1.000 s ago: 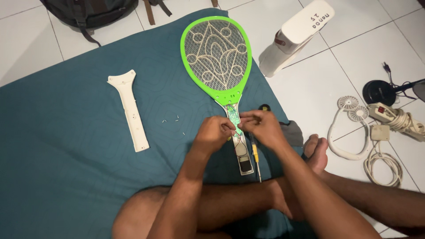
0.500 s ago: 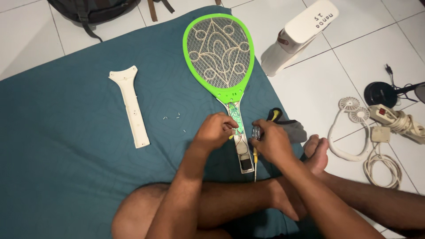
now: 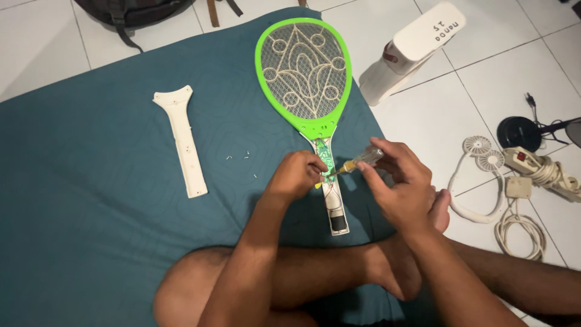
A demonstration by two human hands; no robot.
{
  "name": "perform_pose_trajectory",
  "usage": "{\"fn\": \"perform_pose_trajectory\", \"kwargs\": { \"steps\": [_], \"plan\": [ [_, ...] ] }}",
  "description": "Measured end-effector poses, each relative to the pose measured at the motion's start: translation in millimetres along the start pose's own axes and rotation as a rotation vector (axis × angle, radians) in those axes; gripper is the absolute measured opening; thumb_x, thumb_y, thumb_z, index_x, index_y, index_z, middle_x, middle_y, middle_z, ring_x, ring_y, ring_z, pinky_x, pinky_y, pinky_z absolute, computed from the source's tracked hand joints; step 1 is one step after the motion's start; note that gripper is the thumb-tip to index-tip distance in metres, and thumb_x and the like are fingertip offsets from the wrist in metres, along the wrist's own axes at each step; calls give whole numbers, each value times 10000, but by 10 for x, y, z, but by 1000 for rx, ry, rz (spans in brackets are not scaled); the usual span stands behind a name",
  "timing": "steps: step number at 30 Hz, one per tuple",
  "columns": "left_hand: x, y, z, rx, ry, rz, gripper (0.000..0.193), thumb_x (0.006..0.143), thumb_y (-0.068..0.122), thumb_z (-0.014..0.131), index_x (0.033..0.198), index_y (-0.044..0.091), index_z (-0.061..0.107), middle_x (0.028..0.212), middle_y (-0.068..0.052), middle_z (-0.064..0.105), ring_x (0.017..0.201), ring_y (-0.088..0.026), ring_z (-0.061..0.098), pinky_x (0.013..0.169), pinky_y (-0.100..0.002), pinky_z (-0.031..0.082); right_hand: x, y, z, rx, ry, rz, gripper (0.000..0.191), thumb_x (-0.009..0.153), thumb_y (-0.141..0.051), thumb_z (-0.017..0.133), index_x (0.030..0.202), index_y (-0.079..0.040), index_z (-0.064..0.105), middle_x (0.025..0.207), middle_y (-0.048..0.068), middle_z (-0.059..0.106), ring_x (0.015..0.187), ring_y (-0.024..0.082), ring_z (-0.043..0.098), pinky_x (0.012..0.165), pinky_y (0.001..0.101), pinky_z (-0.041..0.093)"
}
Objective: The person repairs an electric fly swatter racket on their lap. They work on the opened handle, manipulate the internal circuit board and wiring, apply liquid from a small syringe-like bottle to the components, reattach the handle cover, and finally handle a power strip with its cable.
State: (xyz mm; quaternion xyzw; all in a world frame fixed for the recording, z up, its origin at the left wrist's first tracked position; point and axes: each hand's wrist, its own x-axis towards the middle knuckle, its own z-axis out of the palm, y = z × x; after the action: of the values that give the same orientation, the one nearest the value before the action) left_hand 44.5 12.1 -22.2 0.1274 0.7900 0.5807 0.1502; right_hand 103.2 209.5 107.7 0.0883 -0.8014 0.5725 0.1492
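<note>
Nearest us, above our crossed legs, our left hand [image 3: 296, 175] pinches the racket's opened handle [image 3: 331, 194], fingers closed on its edge beside the green circuit board [image 3: 327, 162]. Our right hand [image 3: 402, 184] now grips a clear-handled screwdriver [image 3: 362, 160], raised since a moment ago and tipped onto the board, so work on the innards has begun. Farther along the teal mat [image 3: 91, 212] lie loose screws [image 3: 239, 157], the removed white cover [image 3: 181, 139] and the green racket head [image 3: 304, 72].
</note>
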Motion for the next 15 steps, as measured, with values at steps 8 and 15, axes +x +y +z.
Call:
{"fn": "perform_pose_trajectory", "kwargs": {
  "steps": [8,15],
  "plan": [
    [12,44,-25,34,-18,-8,170,749,23,777,919,16,783,875,-110,748,786,-191,754,736,-313,600,68,-72,75,-110,-48,-77,389,897,59,767,1269,23,660,1117,122,685,987,154,713,843,262,620],
    [32,56,-24,96,-1,24,154,735,50,810,882,18,781,851,-123,740,762,-210,748,720,-332,590,146,-82,84,-201,-108,-157,388,882,20,789,1251,3,670,1051,115,700,894,155,743,768,242,597]
  ]
}}
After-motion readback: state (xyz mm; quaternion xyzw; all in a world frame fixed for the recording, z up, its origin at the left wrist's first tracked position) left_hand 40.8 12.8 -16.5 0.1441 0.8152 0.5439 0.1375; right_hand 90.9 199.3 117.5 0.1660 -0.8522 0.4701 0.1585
